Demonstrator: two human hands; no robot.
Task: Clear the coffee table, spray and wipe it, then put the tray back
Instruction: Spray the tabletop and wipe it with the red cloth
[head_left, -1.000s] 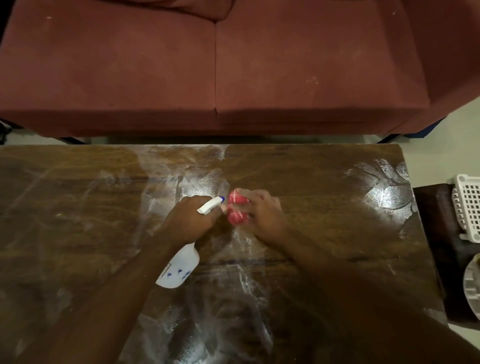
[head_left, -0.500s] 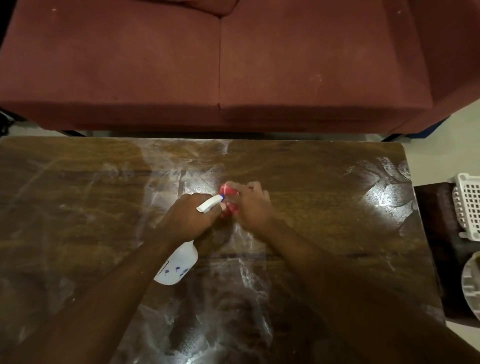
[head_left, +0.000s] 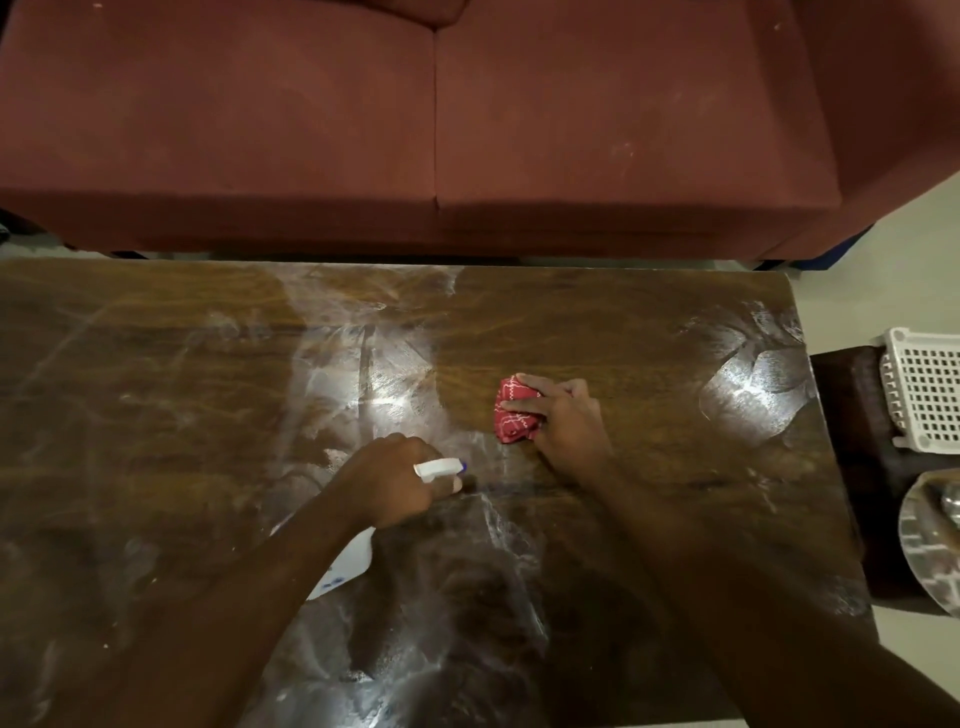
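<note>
Left hand (head_left: 389, 480) grips the white spray bottle (head_left: 347, 564) at centre frame, nozzle pointing right. Right hand (head_left: 563, 421) holds a bunched red cloth (head_left: 514, 410) against the streaked wooden bench (head_left: 156, 389), right of centre. White basket (head_left: 924, 389) at right edge.

The left hand (head_left: 389, 480) and right hand (head_left: 566, 421) are bare, and both forearms (head_left: 234, 597) are bare and unsleeved as far as they show.
</note>
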